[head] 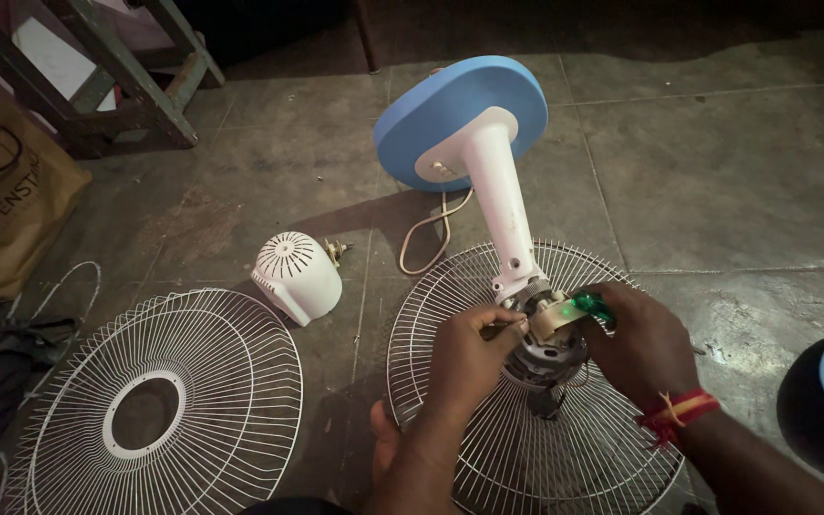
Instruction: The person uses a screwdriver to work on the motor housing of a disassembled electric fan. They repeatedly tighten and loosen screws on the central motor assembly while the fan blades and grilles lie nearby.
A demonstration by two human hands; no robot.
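Gripping the fan motor (547, 348), both hands (474, 358); loose grille (150, 405) and motor cover (296, 277) nearby.

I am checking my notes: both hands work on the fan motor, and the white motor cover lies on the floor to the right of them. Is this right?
Not quite. In the head view both hands, left and right, are on the motor, but the cover lies to their left.

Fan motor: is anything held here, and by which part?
Both hands grip the exposed fan motor: left hand fingers pinch its upper left side, right hand wraps its right side.
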